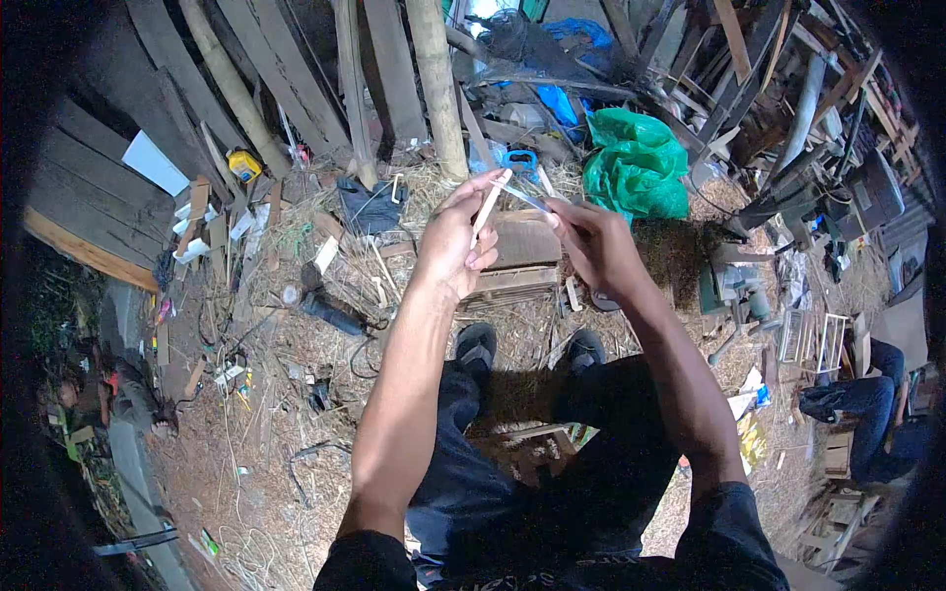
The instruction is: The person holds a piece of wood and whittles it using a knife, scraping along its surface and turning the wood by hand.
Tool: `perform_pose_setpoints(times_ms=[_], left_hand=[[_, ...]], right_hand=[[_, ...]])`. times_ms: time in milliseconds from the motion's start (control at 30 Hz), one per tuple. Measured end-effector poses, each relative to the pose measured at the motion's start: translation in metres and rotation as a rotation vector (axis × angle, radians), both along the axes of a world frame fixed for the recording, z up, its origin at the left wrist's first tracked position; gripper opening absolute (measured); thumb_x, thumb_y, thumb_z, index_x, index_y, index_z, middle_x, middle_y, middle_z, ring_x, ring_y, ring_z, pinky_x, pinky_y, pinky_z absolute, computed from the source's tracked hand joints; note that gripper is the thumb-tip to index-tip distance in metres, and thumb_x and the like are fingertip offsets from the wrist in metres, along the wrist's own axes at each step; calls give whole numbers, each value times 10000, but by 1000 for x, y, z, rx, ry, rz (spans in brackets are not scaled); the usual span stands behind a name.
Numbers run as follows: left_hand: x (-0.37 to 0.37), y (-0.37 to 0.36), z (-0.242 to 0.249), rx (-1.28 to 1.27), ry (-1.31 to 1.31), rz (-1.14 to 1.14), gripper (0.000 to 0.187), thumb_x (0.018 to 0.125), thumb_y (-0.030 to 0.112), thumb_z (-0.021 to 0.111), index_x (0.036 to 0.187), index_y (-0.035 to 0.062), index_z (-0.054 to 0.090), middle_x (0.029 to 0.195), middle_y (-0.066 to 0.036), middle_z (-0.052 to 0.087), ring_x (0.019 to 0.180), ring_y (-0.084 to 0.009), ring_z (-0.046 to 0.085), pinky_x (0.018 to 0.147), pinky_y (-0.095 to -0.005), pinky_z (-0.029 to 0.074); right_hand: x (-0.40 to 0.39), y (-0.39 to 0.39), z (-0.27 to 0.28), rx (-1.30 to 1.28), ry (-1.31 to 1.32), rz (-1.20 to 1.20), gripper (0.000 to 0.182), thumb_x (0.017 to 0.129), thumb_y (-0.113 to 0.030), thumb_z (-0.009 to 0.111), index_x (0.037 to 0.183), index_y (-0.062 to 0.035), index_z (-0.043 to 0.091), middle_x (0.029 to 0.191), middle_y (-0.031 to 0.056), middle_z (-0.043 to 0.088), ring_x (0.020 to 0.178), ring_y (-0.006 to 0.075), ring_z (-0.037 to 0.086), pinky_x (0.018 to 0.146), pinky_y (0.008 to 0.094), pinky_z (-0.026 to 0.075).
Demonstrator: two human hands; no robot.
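Note:
My left hand (451,236) is closed around a thin, pale wooden stick (485,209), which slants upward past the fingers. My right hand (603,248) grips a knife (527,199), its handle mostly hidden in the fingers. The narrow, shiny blade points left and meets or nearly meets the stick close to its upper end; exact contact is hard to make out. Below and between both hands is a low wooden block (522,246) on the ground, in front of my feet.
A crumpled green plastic bag (636,163) lies beyond my right hand. Wood shavings and scraps cover the ground. Planks and a bamboo pole (437,89) stand at the back. A yellow object (243,164) lies at left. Another person's leg (872,414) shows at far right.

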State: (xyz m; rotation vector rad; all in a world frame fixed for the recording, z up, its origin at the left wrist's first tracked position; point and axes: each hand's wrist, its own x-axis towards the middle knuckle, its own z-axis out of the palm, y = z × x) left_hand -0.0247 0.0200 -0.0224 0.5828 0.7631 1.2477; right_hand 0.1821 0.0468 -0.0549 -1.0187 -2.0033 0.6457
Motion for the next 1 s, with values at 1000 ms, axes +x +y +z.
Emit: perform_pose_setpoints(times_ms=[1000], left_hand=[[-12, 7, -9, -80, -430, -124, 323, 989, 116, 358, 1283, 81, 487, 602, -3, 439, 364, -49, 315, 324, -192, 227]], right_hand=[[4, -13, 16, -295, 132, 246, 260, 959, -166, 548, 1129, 4, 645, 885, 189, 650, 825, 191, 578, 734, 327, 478]])
